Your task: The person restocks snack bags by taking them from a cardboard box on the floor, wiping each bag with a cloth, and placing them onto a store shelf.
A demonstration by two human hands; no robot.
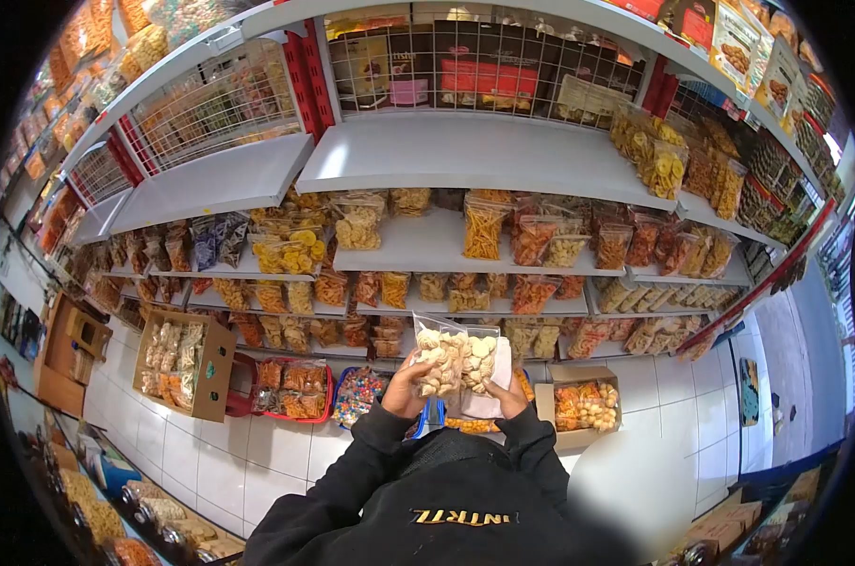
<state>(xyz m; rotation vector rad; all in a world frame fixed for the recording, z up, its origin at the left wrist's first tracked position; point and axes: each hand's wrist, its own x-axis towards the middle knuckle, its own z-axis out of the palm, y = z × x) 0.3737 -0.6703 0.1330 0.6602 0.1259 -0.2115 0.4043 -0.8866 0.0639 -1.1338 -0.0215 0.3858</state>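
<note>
In front of my chest, my left hand [405, 388] is closed on the edge of a clear plastic bag of pale, rounded snacks [439, 361]. My right hand [510, 392] grips a second snack bag [478, 360] of the same kind, which is side by side with the first. A white cloth [482, 406] lies under the second bag, and my right hand has hold of it too. Both bags are upright, their tops pointing toward the shelves.
Long grey shelves [484, 156] hold many bagged snacks, including a bag of yellow sticks [484, 228]. On the tiled floor stand a tall cardboard box [210, 373], a red basket [327, 401], a basket of colourful sweets [359, 394] and a low cardboard box [588, 440].
</note>
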